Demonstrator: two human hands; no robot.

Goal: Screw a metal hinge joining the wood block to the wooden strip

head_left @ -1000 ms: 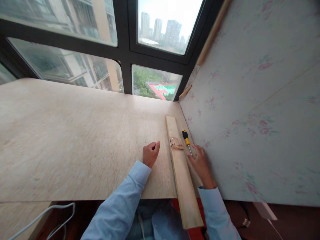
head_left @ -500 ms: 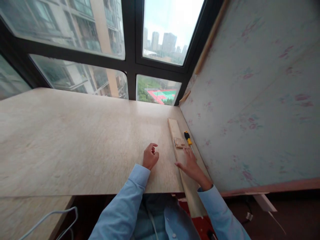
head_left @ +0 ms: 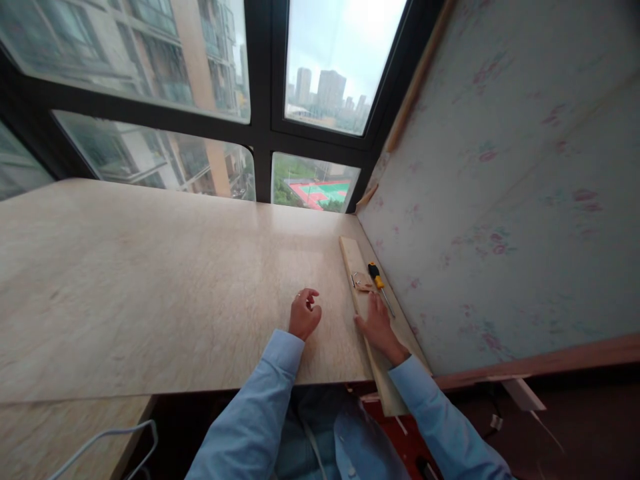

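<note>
My right hand (head_left: 376, 327) lies over a long pale wooden plank (head_left: 351, 250), the thumb at its left edge and the fingers bent across its top. Just beyond my fingertips, a small flat tan piece with shiny metal wire or fittings (head_left: 362, 281) rests on the plank; its kind is unclear. A black and yellow screwdriver (head_left: 376, 275) lies right of the plank, its shaft pointing back toward me. My left hand (head_left: 305, 315) is held left of the plank with curled fingers. Whatever it may hold is too small to make out.
The marble-patterned tabletop (head_left: 175, 287) stretches left to the dark window frame (head_left: 260, 163). A floral-papered wall (head_left: 500, 200) borders the right side. The plank's near end overhangs the front edge. A white cable (head_left: 107, 433) loops at lower left.
My right hand has closed onto the plank, its thumb now against the left edge. The plank has shifted slightly away from me and to the right. My left hand stays curled, nearly in place.
</note>
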